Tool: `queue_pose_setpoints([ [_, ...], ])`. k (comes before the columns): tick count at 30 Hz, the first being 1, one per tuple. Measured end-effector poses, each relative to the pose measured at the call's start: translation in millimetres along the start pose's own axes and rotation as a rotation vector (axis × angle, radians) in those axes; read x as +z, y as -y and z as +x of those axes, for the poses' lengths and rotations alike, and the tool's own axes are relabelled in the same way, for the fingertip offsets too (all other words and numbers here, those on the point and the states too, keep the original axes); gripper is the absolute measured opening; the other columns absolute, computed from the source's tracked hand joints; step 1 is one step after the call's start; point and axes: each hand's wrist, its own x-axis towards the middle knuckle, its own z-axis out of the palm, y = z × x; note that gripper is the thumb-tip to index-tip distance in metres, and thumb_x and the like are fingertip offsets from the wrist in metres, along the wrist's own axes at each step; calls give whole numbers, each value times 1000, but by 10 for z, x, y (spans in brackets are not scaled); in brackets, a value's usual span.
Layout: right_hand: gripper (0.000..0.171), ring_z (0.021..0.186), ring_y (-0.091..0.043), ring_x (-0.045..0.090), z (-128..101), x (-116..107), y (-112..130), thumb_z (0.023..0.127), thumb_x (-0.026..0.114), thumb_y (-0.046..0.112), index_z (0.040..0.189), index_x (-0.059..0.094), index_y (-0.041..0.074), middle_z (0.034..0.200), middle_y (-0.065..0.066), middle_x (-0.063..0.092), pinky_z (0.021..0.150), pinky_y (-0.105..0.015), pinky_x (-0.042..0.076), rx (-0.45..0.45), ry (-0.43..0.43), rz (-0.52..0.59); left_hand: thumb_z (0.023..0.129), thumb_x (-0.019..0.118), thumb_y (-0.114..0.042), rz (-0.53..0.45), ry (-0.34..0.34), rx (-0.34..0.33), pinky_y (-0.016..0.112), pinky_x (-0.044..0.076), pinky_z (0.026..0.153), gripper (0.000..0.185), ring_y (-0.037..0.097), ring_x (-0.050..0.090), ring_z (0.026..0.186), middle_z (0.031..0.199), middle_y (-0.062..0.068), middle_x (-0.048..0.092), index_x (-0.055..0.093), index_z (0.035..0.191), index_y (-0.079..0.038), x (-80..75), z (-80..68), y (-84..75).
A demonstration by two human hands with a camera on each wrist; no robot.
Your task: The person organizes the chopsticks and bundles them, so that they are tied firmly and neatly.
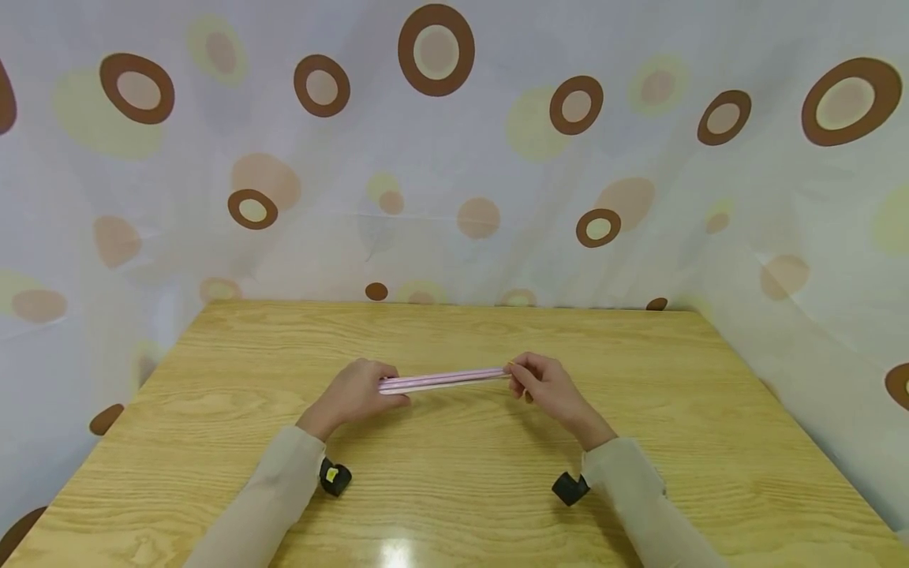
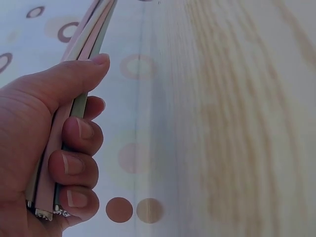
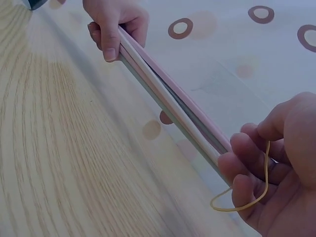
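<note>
Head overview; close wrist views

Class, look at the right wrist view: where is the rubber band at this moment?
The rubber band hangs looped around the fingers of the right hand, low on the right of that view, beside the end of the bundle of sticks.

Staged recording booth: wood table [image 1: 454, 473], dotted curtain [image 1: 454, 158] backdrop all round.

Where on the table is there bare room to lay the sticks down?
The table shows bare wood beyond the sticks up to the curtain, and out to both side edges. Crowded only mid-table, where the left hand and right hand hold the sticks; the right also holds a rubber band.
</note>
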Motion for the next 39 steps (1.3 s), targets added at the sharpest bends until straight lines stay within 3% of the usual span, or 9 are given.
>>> queue_pose_setpoints([
  [15,25,72,-26,58,7,114,59,102,47,11,102,56,-12,84,-21,59,66,-31,50,-76,-37,-13,81,77,-32,-21,-16,1,22,34,50,23,6,41,52,63,-7,54,65,77,-13,-1,-1,-5],
  [26,24,74,-27,60,31,252,93,101,48,10,101,56,-13,82,-18,59,70,-34,54,-112,12,-24,81,77,-33,-36,-27,-3,22,34,49,23,6,42,52,63,-7,55,66,78,-13,11,-6,-5],
  [39,22,71,-10,60,29,337,64,101,46,6,98,54,-14,80,-20,60,68,-31,54,-151,32,-12,82,77,-32,-64,-32,-19,21,33,49,23,6,41,52,62,-6,52,65,76,-13,9,0,-22],
])
